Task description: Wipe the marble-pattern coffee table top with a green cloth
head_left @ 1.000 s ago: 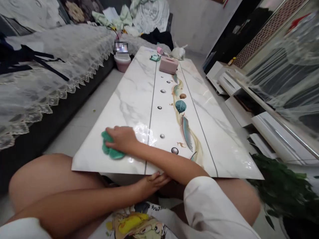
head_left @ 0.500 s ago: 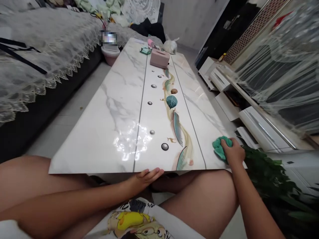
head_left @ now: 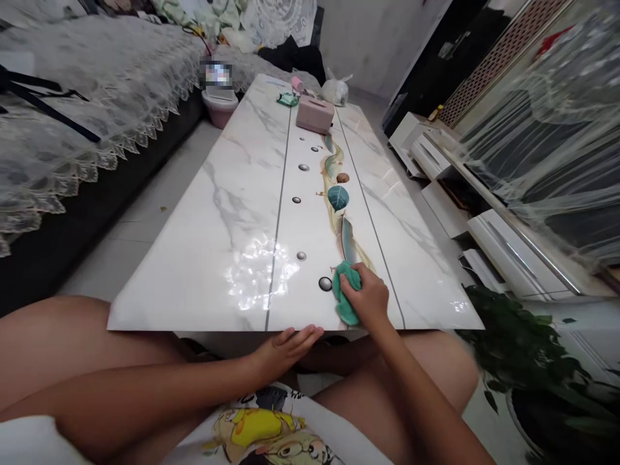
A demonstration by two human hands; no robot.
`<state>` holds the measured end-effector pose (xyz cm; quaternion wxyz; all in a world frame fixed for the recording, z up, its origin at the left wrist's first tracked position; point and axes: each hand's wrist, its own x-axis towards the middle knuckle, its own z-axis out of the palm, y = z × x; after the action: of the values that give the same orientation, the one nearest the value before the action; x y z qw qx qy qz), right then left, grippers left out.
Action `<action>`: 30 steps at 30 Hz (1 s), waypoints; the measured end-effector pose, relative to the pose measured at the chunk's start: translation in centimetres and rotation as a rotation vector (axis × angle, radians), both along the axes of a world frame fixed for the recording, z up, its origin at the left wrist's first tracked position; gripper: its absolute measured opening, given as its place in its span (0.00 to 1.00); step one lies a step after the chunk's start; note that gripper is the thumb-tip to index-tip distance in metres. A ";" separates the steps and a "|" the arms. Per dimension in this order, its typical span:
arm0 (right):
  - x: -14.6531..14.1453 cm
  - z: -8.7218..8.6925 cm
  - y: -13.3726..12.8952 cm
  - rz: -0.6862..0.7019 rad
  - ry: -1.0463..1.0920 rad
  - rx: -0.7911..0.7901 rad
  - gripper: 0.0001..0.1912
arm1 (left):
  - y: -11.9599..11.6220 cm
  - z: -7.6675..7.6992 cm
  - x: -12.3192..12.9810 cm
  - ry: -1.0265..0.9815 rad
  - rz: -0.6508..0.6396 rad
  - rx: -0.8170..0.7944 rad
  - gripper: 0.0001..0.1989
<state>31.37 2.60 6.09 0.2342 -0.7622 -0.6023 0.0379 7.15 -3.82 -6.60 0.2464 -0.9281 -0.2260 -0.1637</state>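
Note:
A green cloth (head_left: 347,298) lies bunched under my right hand (head_left: 367,296), whose fingers are closed on it. The cloth rests on the glossy white marble-patterned table (head_left: 184,271), over the printed leaf design near the front edge. My left hand (head_left: 285,352) touches the table's front edge, left of the cloth, with its fingers stretched out and nothing held. A printed dark round spot (head_left: 325,284) shows just left of the cloth.
At the table's far end stand a pink box (head_left: 314,115), a green packet (head_left: 287,99) and a clear plastic bag (head_left: 335,90). A lace-covered bed (head_left: 97,84) runs along the left. White drawers (head_left: 494,239) and a leafy plant (head_left: 518,336) are on the right.
My right hand has moved left with the green cloth, from the table's right front corner to the printed middle strip. My left hand stays at the front edge.

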 end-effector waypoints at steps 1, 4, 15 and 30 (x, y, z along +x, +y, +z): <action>-0.9 0.0 0.1 0.027 0.009 0.008 0.16 | -0.2 0.2 0.0 0.008 0.008 -0.009 0.27; -2.7 -0.2 0.1 0.068 0.033 0.044 0.16 | -1.1 1.3 0.3 0.039 0.022 -0.082 0.27; -9.7 -0.6 -0.6 0.277 0.017 0.151 0.11 | -5.0 4.7 -1.0 0.165 -0.142 -0.598 0.16; -22.9 -2.5 -1.0 0.597 -0.221 0.069 0.23 | -8.8 1.9 -1.8 0.367 -0.084 -0.593 0.10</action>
<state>8.51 1.61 3.55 0.1715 -0.5429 -0.8221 0.0014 5.36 -12.60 -4.69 -0.0043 -0.9817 -0.1773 0.0688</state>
